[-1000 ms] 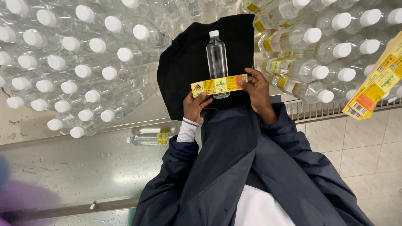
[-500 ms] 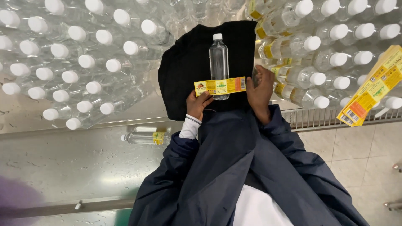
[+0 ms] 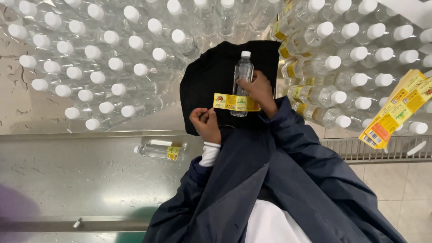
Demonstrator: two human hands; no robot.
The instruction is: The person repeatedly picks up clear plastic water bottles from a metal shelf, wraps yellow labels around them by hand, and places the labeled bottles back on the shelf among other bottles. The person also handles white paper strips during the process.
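A clear plastic bottle with a white cap lies on a black cloth in front of me. A yellow label sits across its lower half. My right hand grips the bottle and presses on the label's right end. My left hand is just below the label's left end, off the label, with its fingers curled in and nothing visible in them. Dark blue jacket sleeves cover both arms.
Several unlabelled white-capped bottles stand crowded on the wet steel table at left. Labelled bottles stand at right. A strip of yellow labels hangs at far right. One labelled bottle lies in the steel trough. A metal grate borders a tiled floor.
My left hand has let go of the label's left end and pulled back towards me. My right hand has slid up onto the bottle and the label's right end.
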